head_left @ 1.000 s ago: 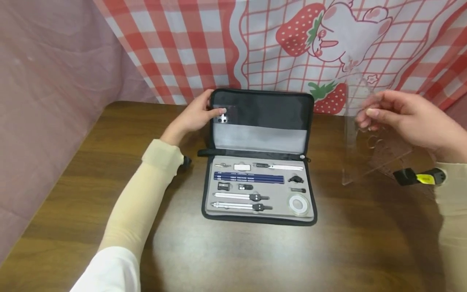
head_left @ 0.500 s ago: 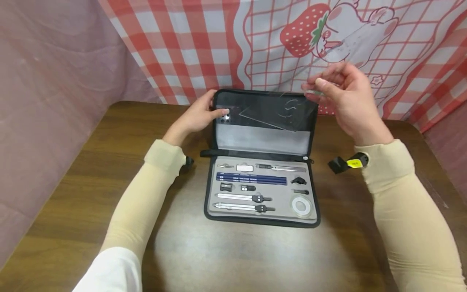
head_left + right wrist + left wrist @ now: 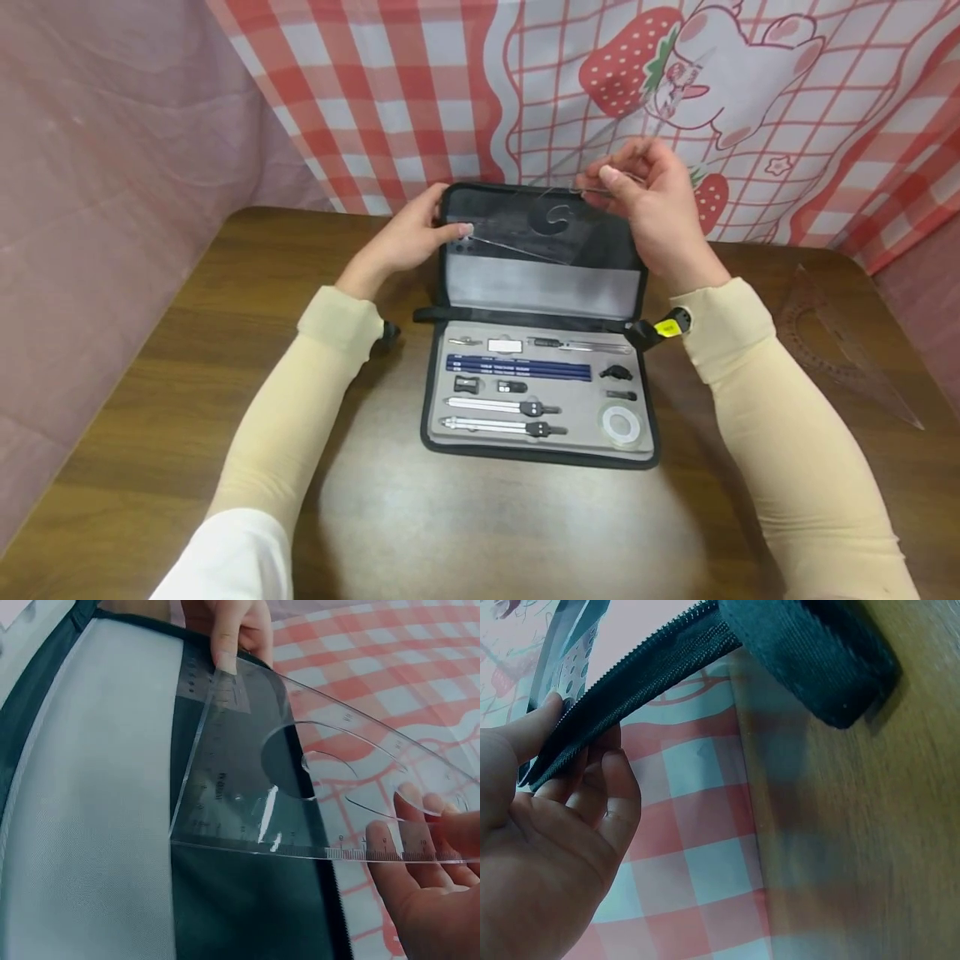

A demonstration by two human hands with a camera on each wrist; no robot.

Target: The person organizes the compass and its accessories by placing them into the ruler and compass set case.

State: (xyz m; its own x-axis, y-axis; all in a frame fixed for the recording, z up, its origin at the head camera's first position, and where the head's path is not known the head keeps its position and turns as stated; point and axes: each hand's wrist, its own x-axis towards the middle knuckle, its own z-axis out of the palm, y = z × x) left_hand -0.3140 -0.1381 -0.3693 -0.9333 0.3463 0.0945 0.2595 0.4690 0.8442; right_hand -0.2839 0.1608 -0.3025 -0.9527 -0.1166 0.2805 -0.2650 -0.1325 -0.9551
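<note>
A black zip case [image 3: 538,287] lies open on the table, its lid raised at the back. My left hand [image 3: 405,235] grips the lid's upper left corner, thumb on the inside and fingers behind, as the left wrist view shows. Under that thumb a clear template with small holes [image 3: 576,664] sits against the lid. My right hand [image 3: 656,204] pinches a clear set square [image 3: 240,761] with curved cut-outs by one end. The set square slants in front of the lid's black pocket [image 3: 225,907], its far edge close to my left thumb; whether they touch I cannot tell.
The case's grey tray bears blue pencils [image 3: 517,367], two compasses [image 3: 487,406], a sharpener [image 3: 466,384], a white eraser [image 3: 505,346] and a round tape roll [image 3: 620,425]. Another clear set square [image 3: 855,346] lies on the table at the right. A checked cloth [image 3: 390,92] hangs behind.
My right hand has moved left from the table's right side, bringing the clear set square in front of the lid. My left hand has stayed on the lid's corner.
</note>
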